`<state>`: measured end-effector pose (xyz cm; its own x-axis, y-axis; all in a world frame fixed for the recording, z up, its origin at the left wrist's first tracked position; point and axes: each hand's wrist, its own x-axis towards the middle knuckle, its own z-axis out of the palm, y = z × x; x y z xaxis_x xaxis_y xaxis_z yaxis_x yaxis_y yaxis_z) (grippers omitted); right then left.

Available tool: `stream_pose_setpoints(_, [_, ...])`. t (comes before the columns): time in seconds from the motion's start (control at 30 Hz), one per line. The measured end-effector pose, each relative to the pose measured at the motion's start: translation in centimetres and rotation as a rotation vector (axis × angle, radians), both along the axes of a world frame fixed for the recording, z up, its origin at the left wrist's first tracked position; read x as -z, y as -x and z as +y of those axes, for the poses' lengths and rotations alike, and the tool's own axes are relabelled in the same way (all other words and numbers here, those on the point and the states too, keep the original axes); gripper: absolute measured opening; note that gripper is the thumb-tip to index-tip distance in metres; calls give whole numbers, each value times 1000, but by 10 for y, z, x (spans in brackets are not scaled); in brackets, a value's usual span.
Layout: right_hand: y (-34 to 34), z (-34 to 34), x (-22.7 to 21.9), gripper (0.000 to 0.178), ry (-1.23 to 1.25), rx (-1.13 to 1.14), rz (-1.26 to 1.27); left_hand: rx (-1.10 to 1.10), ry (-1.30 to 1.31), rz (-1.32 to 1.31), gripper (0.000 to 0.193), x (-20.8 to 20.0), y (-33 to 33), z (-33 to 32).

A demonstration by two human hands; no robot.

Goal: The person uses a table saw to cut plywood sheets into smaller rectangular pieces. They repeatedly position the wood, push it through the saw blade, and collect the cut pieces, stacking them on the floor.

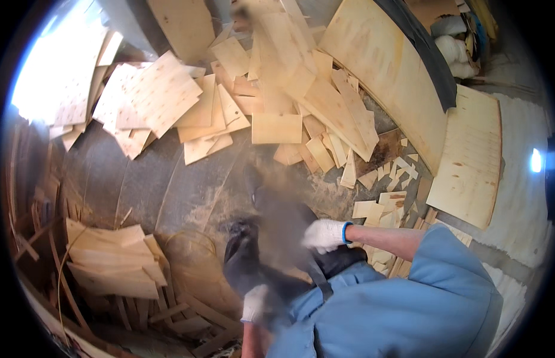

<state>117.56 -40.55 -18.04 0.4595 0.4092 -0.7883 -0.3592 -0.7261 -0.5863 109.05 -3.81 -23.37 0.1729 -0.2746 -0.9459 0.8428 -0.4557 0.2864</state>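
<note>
My right hand, in a white knit glove with a blue cuff, rests at my right knee on dark trousers. Lower down, my left hand, gloved the same way, lies against my left leg. No object shows in either hand. A blurred streak down the middle of the view smears the fingers, so I cannot make out how far they are bent. Beyond my feet, a loose heap of thin plywood pieces covers the floor.
Plywood sheets lie at the far left. A large curved panel and another board lean at the right. Small offcuts are scattered by my right arm. Stacked pieces sit at the near left above wood strips.
</note>
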Motion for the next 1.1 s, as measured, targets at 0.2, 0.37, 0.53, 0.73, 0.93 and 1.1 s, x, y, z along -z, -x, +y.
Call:
stream_pose_setpoints(0.2, [-79,-64,227,39,358,242,-338,163,-99,-405,29,208,-155,-47])
stream_pose_setpoints(0.37, [-148,-101,375,45,441,412,-234,853,-105,-1253,9,421,-282,-28])
stream_pose_setpoints(0.53, [-209,-120,501,53,461,591,-320,231,-325,-975,35,501,-401,-54])
stream_pose_setpoints(0.73, [-283,-109,562,57,642,720,-367,16,-285,-877,52,560,-463,-75])
stream_pose_setpoints(0.93, [-316,-101,598,59,673,632,-446,-203,-224,-754,54,596,-506,-103])
stream_pose_setpoints(1.1, [-346,-112,620,63,505,691,-307,-193,-115,-692,60,628,-540,-110])
